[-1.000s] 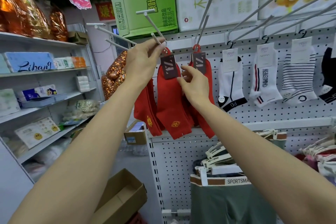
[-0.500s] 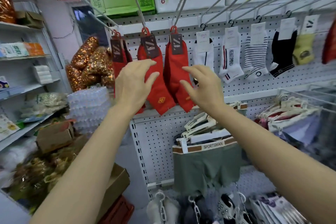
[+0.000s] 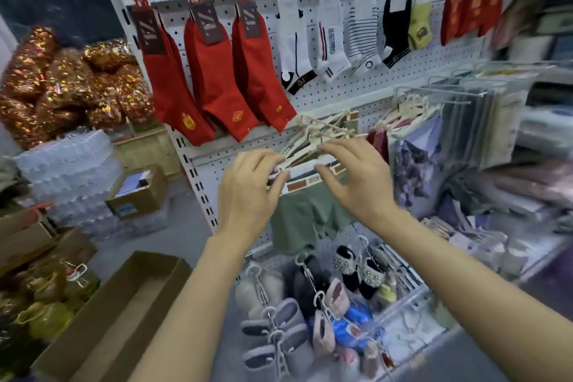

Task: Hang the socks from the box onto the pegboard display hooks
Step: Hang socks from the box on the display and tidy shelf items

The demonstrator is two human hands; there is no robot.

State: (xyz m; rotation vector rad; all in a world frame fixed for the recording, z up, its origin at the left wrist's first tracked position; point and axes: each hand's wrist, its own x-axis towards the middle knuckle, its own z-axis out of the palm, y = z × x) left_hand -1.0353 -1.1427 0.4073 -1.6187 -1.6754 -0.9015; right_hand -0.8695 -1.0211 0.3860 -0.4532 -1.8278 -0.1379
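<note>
Both hands hang empty in front of the pegboard (image 3: 356, 93), fingers loosely spread: the left hand (image 3: 248, 195) and right hand (image 3: 356, 183) hover by the hangers (image 3: 316, 136) above the green underwear (image 3: 304, 220). Red socks (image 3: 214, 71) hang on hooks up left. The cardboard box (image 3: 117, 319) sits low, near left.

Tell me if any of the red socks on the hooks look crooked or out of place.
Nothing stands out. Three bundles of red socks hang from separate hooks on the pegboard, all slanting the same way. Both hands are empty.
</note>
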